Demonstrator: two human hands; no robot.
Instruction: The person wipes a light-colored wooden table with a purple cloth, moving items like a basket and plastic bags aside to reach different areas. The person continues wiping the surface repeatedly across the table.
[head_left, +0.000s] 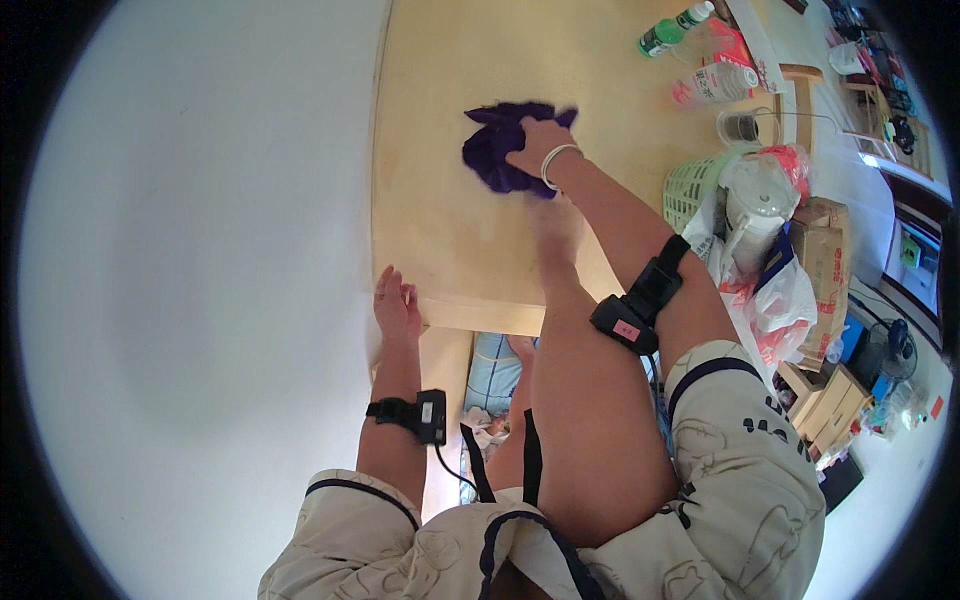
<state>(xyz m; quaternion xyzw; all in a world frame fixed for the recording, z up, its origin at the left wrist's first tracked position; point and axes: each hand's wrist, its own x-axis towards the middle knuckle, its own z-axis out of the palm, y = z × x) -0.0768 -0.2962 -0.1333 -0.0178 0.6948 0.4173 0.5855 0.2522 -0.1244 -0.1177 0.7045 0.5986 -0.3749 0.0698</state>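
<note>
A crumpled dark purple cloth (495, 154) lies on the pale wooden surface (450, 240). My right hand (541, 146), with a pale bangle at its wrist, presses down on the cloth and grips its right part. At the near left corner of the surface, my left hand (399, 306) rests against the edge beside the white wall, fingers partly curled and nothing visible in it. My bent leg (592, 397) rises in front of me, its blurred foot on the surface just below the cloth.
On the right stand a green-capped-off basket (686, 191), a white kettle (761, 199), plastic bags (784, 307) and a cardboard box (821, 262). Farther back are a green bottle (667, 36) and a clear bottle (716, 82). The white wall (225, 225) borders the left side.
</note>
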